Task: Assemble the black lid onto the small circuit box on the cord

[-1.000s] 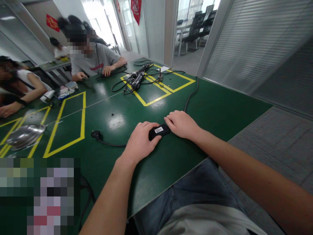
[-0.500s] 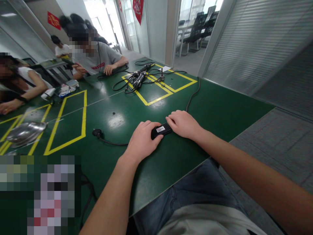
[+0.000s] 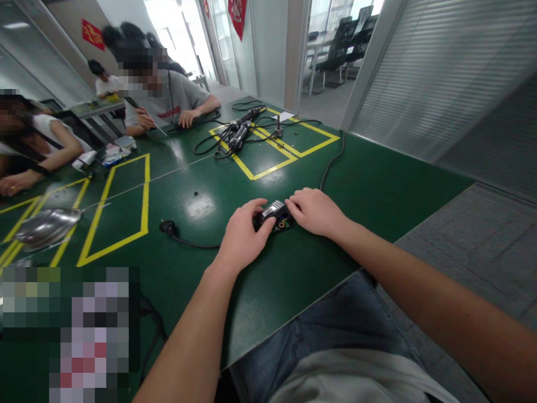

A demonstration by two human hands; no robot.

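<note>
1. On the green worktop [image 3: 386, 184], left hand [image 3: 244, 232]: grip clamped on the left end of a black power adapter [image 3: 279, 215].
2. Labelled cover [image 3: 273, 209] tilted up, circuit board [image 3: 285, 225] exposed below.
3. Right hand [image 3: 314, 212] at the adapter's right end; cannot tell whether its grip is closed.
4. Left of both hands, plug [image 3: 167, 226] on cord [image 3: 195, 245]; farther off, tangled corded tools [image 3: 240, 136] across yellow tape [image 3: 274, 168].

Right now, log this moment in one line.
left hand: gripping black box; lid: tilted; right hand: at box's other end; circuit board: showing; plug: on table
</note>
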